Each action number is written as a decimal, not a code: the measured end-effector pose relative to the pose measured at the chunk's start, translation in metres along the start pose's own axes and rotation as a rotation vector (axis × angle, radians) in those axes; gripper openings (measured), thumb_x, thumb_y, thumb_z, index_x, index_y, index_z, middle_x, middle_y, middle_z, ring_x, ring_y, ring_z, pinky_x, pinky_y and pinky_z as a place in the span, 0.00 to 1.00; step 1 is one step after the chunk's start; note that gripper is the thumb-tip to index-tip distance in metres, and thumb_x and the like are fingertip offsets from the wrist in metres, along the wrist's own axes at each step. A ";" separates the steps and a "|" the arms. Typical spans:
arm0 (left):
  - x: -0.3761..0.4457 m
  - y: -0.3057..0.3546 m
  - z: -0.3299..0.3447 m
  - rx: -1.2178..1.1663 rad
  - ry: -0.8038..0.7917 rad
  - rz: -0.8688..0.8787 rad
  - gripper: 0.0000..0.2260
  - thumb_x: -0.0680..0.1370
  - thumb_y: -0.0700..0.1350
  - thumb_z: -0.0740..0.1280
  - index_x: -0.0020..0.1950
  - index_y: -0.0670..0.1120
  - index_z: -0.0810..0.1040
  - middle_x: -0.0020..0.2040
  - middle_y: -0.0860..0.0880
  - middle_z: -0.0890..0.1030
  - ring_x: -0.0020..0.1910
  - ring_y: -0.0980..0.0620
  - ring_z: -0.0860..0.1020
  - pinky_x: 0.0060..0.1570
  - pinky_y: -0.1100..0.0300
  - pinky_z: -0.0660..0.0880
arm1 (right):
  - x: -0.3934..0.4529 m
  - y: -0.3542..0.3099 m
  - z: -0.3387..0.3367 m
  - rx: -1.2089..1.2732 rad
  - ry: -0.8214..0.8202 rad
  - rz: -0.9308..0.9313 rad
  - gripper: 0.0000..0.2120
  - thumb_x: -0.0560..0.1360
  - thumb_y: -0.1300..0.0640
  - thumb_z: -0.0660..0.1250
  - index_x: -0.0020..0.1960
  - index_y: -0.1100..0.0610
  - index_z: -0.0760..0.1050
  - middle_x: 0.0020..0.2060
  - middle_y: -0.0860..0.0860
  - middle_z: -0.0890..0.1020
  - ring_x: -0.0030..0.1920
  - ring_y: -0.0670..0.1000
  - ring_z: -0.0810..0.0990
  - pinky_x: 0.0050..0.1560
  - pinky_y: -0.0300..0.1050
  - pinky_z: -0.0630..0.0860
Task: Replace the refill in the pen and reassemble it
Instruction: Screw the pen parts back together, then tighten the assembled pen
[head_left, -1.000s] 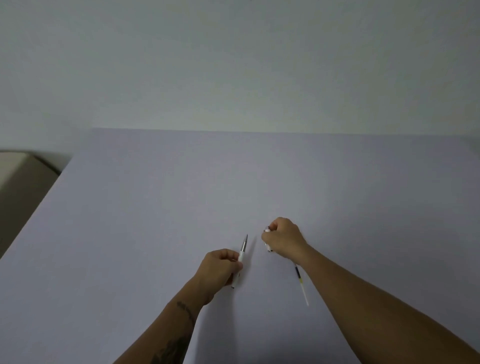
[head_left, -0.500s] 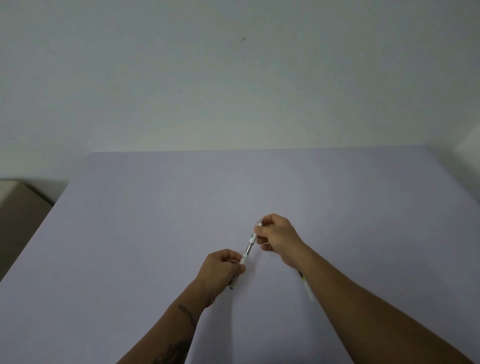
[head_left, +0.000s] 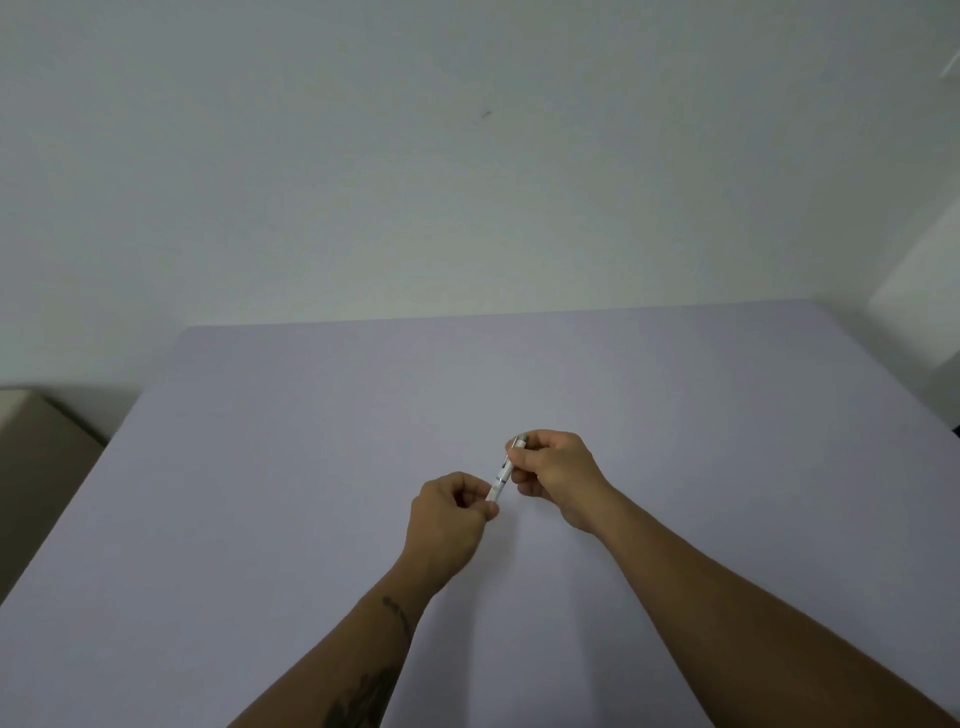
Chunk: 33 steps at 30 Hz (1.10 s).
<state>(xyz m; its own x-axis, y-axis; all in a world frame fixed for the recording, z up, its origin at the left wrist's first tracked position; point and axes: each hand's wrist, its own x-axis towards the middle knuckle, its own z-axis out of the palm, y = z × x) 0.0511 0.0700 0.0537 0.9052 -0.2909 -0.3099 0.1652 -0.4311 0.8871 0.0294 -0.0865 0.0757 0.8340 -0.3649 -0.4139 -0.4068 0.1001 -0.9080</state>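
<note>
A slim white pen with a silver top end is held between both hands above the lilac table, tilted from lower left to upper right. My left hand pinches its lower end, most of which is hidden inside the fingers. My right hand grips its upper end, with the silver tip poking out past the thumb. The two pen parts look joined in one line. The loose refill seen earlier on the table is hidden behind my right forearm.
The table runs back to a pale wall. A beige piece of furniture stands beyond the table's left edge. A white surface rises at the far right corner.
My right hand brought the upper pen part onto the part in my left hand; the silver gap between them has closed. Both hands rose slightly, and the view tilted up.
</note>
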 end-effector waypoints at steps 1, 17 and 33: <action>0.001 0.003 0.001 0.023 0.017 0.022 0.03 0.72 0.39 0.73 0.44 0.46 0.83 0.35 0.51 0.79 0.31 0.55 0.74 0.31 0.64 0.72 | -0.001 0.000 -0.001 0.007 0.013 0.008 0.05 0.76 0.65 0.69 0.50 0.65 0.82 0.38 0.56 0.82 0.37 0.50 0.78 0.39 0.42 0.81; 0.004 -0.061 0.010 0.830 -0.065 0.287 0.25 0.80 0.51 0.55 0.76 0.46 0.59 0.76 0.48 0.63 0.73 0.46 0.65 0.71 0.52 0.66 | -0.005 0.044 -0.021 -0.584 0.226 0.013 0.13 0.75 0.59 0.63 0.59 0.56 0.75 0.36 0.50 0.78 0.36 0.52 0.77 0.41 0.49 0.77; 0.014 -0.141 0.028 1.068 -0.166 0.286 0.37 0.76 0.65 0.51 0.79 0.45 0.53 0.81 0.41 0.52 0.80 0.40 0.50 0.72 0.34 0.46 | 0.006 0.108 -0.010 -1.017 0.224 0.061 0.09 0.77 0.57 0.64 0.55 0.55 0.68 0.48 0.54 0.80 0.44 0.55 0.76 0.46 0.49 0.75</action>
<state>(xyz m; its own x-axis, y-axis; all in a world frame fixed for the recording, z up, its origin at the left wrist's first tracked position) 0.0295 0.1031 -0.0853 0.7790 -0.5731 -0.2544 -0.5346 -0.8190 0.2083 -0.0138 -0.0873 -0.0244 0.7552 -0.5594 -0.3415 -0.6549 -0.6646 -0.3596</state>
